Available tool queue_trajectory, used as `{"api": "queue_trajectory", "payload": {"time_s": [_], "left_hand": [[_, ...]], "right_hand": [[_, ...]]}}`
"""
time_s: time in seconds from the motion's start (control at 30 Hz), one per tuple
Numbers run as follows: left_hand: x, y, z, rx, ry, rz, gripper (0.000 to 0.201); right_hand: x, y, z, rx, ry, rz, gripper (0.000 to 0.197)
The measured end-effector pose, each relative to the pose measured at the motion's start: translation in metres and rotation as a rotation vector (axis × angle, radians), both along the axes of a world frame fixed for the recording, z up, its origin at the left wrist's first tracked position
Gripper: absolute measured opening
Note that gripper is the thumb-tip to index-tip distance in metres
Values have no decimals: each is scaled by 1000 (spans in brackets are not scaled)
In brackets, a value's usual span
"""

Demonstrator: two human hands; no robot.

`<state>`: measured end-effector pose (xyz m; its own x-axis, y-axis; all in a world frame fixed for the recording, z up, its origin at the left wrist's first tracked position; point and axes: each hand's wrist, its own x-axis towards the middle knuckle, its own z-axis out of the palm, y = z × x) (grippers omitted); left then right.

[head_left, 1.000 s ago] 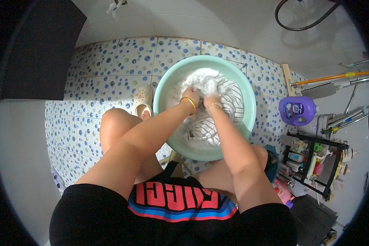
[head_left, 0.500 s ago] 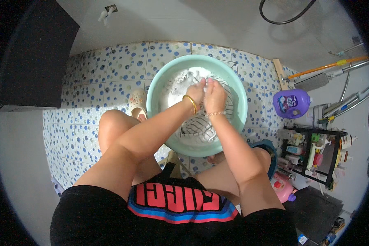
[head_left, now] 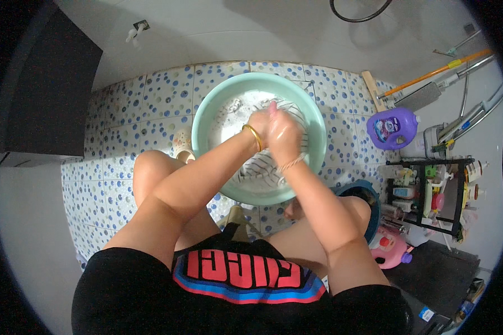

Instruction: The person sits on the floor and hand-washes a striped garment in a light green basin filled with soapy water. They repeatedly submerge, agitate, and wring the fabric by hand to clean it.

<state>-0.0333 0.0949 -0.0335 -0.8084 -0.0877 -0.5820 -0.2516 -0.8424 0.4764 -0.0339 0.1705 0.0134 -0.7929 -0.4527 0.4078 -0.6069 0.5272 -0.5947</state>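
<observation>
A round pale green basin (head_left: 314, 167) stands on the floor in front of me, holding white suds and a black-and-white striped cloth (head_left: 262, 166). Over the middle of it my hands meet, both closed and pressed against each other. My left hand (head_left: 259, 123), below a gold bangle, is partly covered by the right. Foam wets the back of my right hand (head_left: 285, 137), which wears a twisted pale bracelet at the wrist. The striped cloth bunches under and around both hands; their grip on it is mostly hidden.
A purple jug (head_left: 393, 128) stands right of the basin, near long-handled cleaning tools (head_left: 430, 78). Closer to me are a black rack (head_left: 425, 195) of bottles, a dark blue bucket (head_left: 374, 204) and a pink jug (head_left: 390, 248). A black cabinet (head_left: 50, 89) fills the left.
My fingers were stretched up side by side; now they are curled, and the right hand has rolled over the left. The whole view has shifted slightly.
</observation>
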Motion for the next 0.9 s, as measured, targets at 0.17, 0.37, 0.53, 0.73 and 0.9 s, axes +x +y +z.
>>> {"api": "queue_trajectory", "payload": {"time_s": [0.17, 0.37, 0.53, 0.73, 0.9], "left_hand": [[8, -1, 29, -156, -21, -191, 32], [5, -49, -52, -658, -178, 43, 24], [25, -62, -104, -1033, -374, -141, 28], [30, -45, -54, -922, -365, -193, 26], [16, -64, -115, -478, -245, 13, 39]], "right_hand": [[-41, 17, -16, -71, -269, -113, 40], [-63, 20, -71, -89, -775, -295, 31], [-6, -10, -117, 523, -73, 201, 16], [-37, -22, -122, 631, -488, 84, 18], [-26, -54, -106, 216, -448, -26, 13]]}}
